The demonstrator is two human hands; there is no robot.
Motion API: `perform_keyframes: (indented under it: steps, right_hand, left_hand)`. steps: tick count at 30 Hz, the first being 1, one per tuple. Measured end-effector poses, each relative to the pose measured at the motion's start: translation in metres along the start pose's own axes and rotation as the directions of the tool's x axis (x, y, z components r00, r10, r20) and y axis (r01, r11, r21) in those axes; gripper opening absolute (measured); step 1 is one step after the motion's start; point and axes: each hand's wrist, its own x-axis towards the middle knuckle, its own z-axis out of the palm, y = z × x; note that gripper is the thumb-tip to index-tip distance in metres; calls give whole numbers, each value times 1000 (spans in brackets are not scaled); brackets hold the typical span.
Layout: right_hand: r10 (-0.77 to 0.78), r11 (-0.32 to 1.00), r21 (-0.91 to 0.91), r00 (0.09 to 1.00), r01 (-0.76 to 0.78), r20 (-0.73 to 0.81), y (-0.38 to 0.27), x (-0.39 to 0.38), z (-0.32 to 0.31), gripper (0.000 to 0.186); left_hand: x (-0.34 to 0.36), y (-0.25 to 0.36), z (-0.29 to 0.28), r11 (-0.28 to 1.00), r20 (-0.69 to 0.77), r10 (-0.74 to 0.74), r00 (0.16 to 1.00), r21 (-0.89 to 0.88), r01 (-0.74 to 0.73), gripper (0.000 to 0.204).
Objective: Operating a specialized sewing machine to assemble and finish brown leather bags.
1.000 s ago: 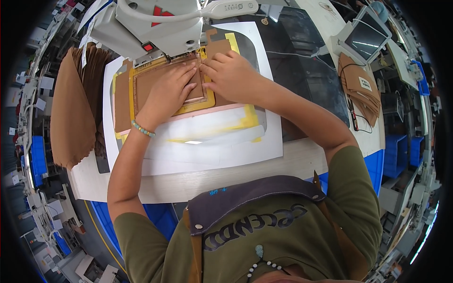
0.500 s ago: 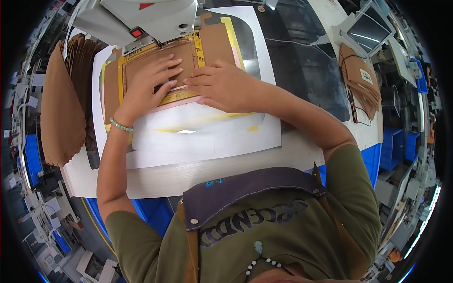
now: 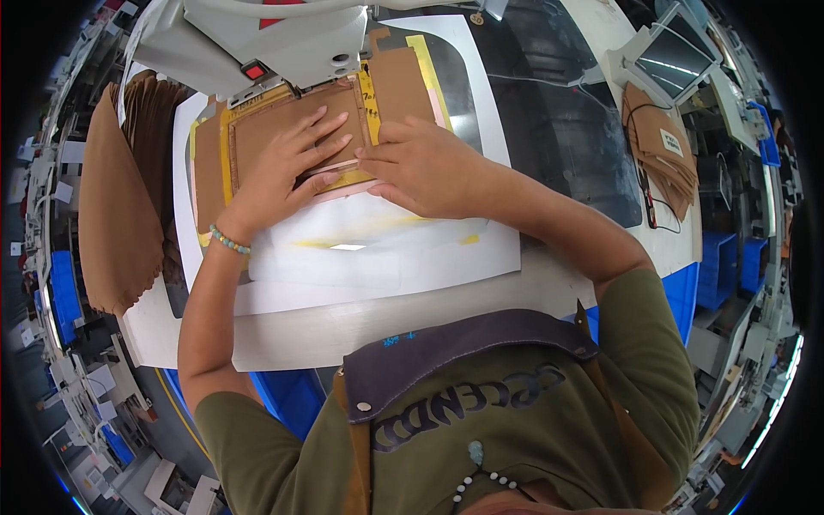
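Observation:
My left hand (image 3: 287, 176) lies with fingers spread on a brown panel (image 3: 275, 120) set inside a yellow template frame (image 3: 227, 154). My right hand (image 3: 421, 172) rests on the frame's lower right corner, its fingers apart and slightly bent, the fingertips close to those of my left hand. Brown pieces lie at both sides of the frame, over a large white sheet (image 3: 369, 266) with yellow tape on it. The head of a grey sewing machine (image 3: 249, 34), with a red switch, stands over the frame's far edge.
A stack of brown pieces (image 3: 120, 197) hangs at the table's left. At the right are another brown stack (image 3: 657, 154), a screen on an arm (image 3: 674, 51) and cables. Blue bins (image 3: 717, 270) stand beyond the pale table (image 3: 412, 305), with other workstations at both rims.
My right hand has moved down toward me, from the upper right of the inner panel to its lower right corner. My left hand's fingers have spread further apart.

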Motion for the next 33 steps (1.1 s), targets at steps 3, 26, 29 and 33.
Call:
perform_keyframes:
  steps: [3, 26, 29, 33]
  right_hand:
    - [15, 1000, 5, 1000, -15, 23, 2, 2, -1, 31]
    - [178, 984, -1, 974, -180, -143, 43, 1, -7, 34]
    - [206, 978, 10, 964, -207, -169, 49, -1, -9, 33]
    - [262, 965, 61, 959, -256, -111, 49, -3, -12, 33]
  left_hand:
    - [0, -8, -8, 981, 16, -10, 1000, -195, 13, 45]
    - [28, -45, -21, 998, 38, 27, 999, 59, -30, 51]
    - [31, -50, -21, 997, -17, 10, 1000, 74, -8, 48]
    - [34, -57, -21, 996, -43, -46, 998, 73, 49, 45]
